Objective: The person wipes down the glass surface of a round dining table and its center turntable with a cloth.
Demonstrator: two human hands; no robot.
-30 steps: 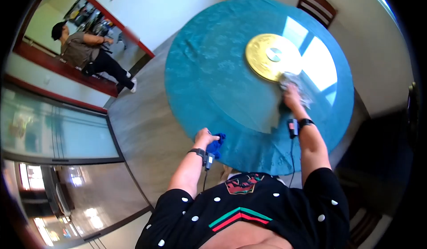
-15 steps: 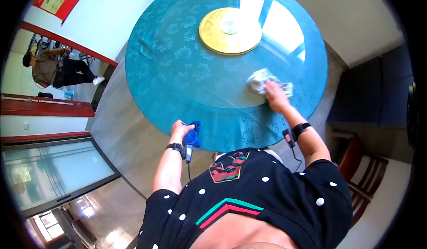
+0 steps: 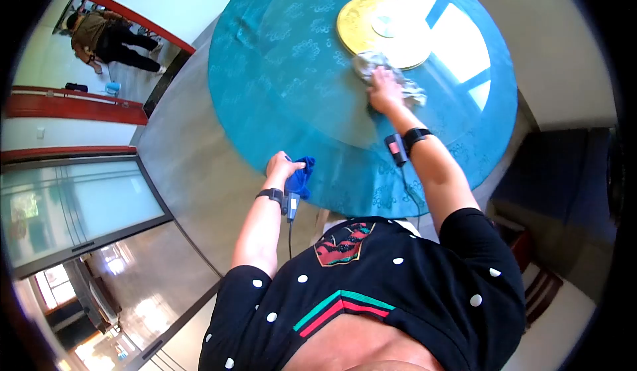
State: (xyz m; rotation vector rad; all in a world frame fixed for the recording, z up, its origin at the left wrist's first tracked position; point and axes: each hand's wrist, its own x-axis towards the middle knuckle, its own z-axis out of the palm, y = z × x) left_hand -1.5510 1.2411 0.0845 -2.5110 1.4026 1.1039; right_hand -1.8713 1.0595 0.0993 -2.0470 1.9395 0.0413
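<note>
A round glass tabletop lies over a teal patterned tablecloth. My right hand presses a crumpled grey-white cloth onto the glass, just below the round gold base at the table's middle. Fingers of that hand rest over the cloth, which sticks out on both sides. Near the table's front left edge, my left hand is closed around a bunched blue cloth. Part of the blue cloth hangs below the fingers.
Each wrist wears a black strap with a small cabled device, such as the right wrist device. A person stands beyond the doorway at left. A dark cabinet and a wooden chair are at right. A sliding glass door is at left.
My right hand has slid the grey-white cloth farther across the glass toward the gold base. My left hand still holds the blue cloth. The view has shifted, and the person beyond the doorway changed posture.
</note>
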